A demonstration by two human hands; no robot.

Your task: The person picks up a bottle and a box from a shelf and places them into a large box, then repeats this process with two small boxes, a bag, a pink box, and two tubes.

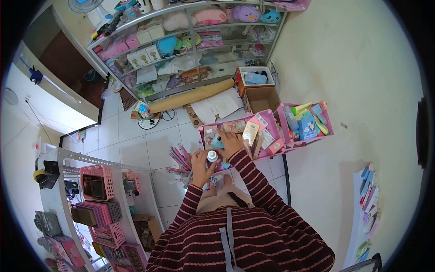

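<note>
A small bottle with a white cap (212,156) is gripped by my left hand (199,167), near the front left of a pink tray (268,154). My right hand (230,143) reaches into the tray, its fingers round a small light-blue item (217,141). Beside that hand lie a cream-coloured pack (250,132) and several small boxes and packets. A second pink tray (284,128) adjoins on the right, holding a blue box (307,128) and yellow-green tubes.
Rolled pink items (180,157) stand left of my left hand. A shelf rack with pink baskets (96,182) is at the left. Behind the trays are an open cardboard box (262,99), a long brown roll (192,95) and a glass display cabinet (197,45).
</note>
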